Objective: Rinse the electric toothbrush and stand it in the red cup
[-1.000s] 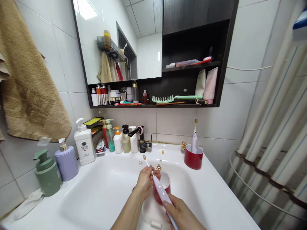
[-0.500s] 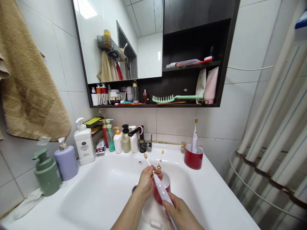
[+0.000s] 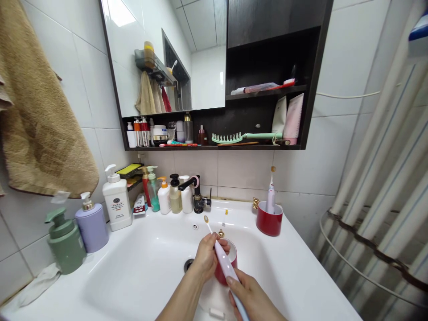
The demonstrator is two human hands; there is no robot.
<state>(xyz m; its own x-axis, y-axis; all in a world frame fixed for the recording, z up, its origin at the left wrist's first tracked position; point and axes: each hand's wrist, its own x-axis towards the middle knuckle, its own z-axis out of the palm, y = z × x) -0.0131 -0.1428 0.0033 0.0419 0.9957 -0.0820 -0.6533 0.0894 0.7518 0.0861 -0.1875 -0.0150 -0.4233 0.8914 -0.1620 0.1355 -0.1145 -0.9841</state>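
A pale pink electric toothbrush (image 3: 224,263) points up and to the left over the sink, its brush head near the basin's back wall. Closed around its lower handle is my right hand (image 3: 249,290). The fingers of my left hand (image 3: 204,256) pinch it near the neck, where the thin head joins the handle. Behind and below the hands, a red cup (image 3: 220,277) with a white inside sits in the white sink (image 3: 133,267), partly hidden by the hands and toothbrush.
On the right ledge, another red cup (image 3: 269,224) holds a second electric toothbrush (image 3: 271,196). A black faucet (image 3: 198,198) rises behind the basin. Pump bottles (image 3: 117,203) line the left side, beneath a brown towel (image 3: 50,116). A mirror cabinet (image 3: 267,147) hangs above.
The toothbrush head has shifted slightly to the right, with my left hand moving a little the same way. More of the drain shows. Both hands keep their hold.
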